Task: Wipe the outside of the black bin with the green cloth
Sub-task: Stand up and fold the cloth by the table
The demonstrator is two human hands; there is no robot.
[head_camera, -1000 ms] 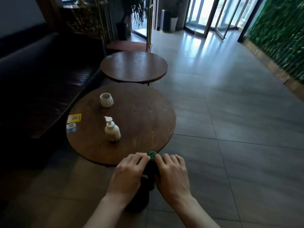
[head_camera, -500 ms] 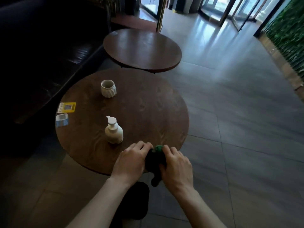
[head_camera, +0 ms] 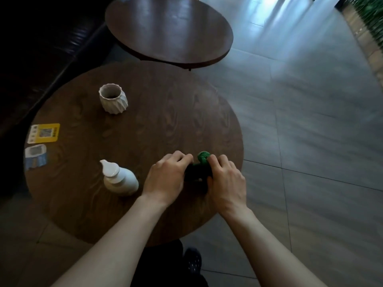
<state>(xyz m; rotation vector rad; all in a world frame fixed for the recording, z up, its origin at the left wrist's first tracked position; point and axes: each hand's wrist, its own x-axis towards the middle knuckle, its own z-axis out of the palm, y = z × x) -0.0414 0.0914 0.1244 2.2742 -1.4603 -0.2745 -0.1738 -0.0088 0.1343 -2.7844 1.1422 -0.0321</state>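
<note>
A small black bin [head_camera: 195, 175] sits low over the near right part of the round wooden table [head_camera: 157, 121], mostly hidden between my hands. My left hand [head_camera: 167, 179] grips its left side with curled fingers. My right hand [head_camera: 226, 183] curls round its right side and holds the green cloth [head_camera: 204, 158] against it. A bunched knot of the cloth sticks out above my fingertips. I cannot tell whether the bin touches the tabletop.
A white pump bottle [head_camera: 120, 181] stands just left of my left hand. Further back is a white ribbed cup [head_camera: 113, 98]. A yellow card [head_camera: 44, 132] and a blue card [head_camera: 35, 157] lie at the table's left edge. A second round table [head_camera: 167, 30] stands behind, a dark sofa to the left, tiled floor to the right.
Both hands have carried the black bin and cloth forward, from in front of the table's near edge to over the tabletop. The view has tilted down and moved closer.
</note>
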